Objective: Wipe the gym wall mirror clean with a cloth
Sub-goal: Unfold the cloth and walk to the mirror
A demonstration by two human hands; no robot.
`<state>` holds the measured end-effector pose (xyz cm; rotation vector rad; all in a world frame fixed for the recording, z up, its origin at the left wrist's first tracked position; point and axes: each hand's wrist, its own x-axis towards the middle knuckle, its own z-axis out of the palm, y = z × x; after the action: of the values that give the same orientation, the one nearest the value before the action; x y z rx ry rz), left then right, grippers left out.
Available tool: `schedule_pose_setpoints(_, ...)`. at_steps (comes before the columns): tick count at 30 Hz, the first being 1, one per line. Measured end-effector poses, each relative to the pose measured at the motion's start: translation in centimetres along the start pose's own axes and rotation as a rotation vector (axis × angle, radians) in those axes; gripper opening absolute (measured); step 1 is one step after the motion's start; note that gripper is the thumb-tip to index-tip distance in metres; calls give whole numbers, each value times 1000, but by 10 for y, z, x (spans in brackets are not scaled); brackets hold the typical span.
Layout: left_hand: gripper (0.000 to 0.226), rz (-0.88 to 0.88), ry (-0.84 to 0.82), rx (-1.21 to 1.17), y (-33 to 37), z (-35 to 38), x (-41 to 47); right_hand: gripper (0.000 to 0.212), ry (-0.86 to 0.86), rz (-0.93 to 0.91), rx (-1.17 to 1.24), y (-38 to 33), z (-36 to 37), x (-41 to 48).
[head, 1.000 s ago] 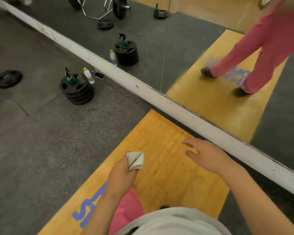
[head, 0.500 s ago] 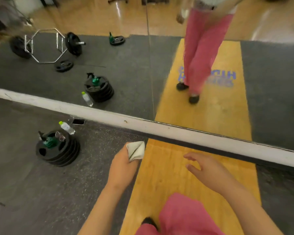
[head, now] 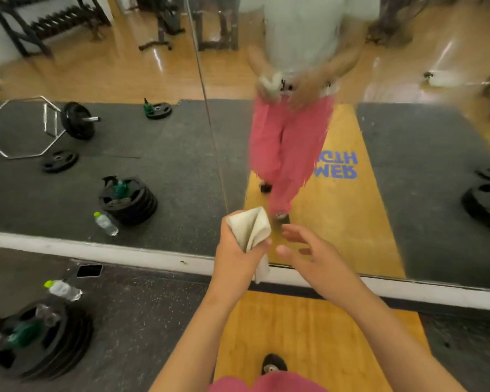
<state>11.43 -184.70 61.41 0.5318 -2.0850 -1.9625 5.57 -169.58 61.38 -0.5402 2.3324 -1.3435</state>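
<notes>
Head view: cloth (head: pixel 251 232) clenched in left hand (head: pixel 235 256), in front of mirror (head: pixel 167 165).
Long axis near upright, fanned end up, tail below fist; right hand (head: pixel 314 256) beside, fingers loose, holding nothing; wooden platform (head: pixel 309 335) underfoot, rubber floor (head: pixel 142 321) and weight plates (head: pixel 40 343) leftward.

Single head-worn wide-angle view, aimed forward and down, standing close to the wall mirror (head: pixel 167 171), which fills the upper two thirds of the frame. Forearms enter from the bottom edge; left hand (head: pixel 235 250) and right hand (head: pixel 317 256) sit near the lens, lower centre. The mirror shows the wearer from the front, upper centre.
</notes>
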Motion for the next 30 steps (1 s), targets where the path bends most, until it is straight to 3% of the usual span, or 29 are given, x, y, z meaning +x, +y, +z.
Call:
schedule_pose_setpoints(5,58,-11,-96,-66,19,3,27,37,-48,-11,354,-35,10,33)
schedule_pose_setpoints(9,71,-57,-361,23,39,-8,53,14,15,79,346,-47,7,59)
schedule_pose_setpoints(11,67,-94,-407,13,45,-15,63,13,53,150,406,-45,2,69)
schedule_pose_setpoints(15,27,-197,-333,-142,55,-33,86,16,147,271,766,-46,-9,82)
schedule_pose_setpoints(19,24,-227,-263,-241,62,-45,103,17,96,243,931,-55,-11,90)
schedule_pose_setpoints(21,24,-219,-254,-247,63,-45,107,25,102,182,945,-55,-8,93)
schedule_pose_setpoints(24,24,-208,-234,-207,59,-42,111,19,172,139,913,-54,0,95)
schedule_pose_setpoints(28,28,-10,-99,52,41,-41,117,14,293,189,807,-56,9,97)
schedule_pose_setpoints(30,52,175,-31,186,36,-39,115,14,334,202,752,-57,7,97)
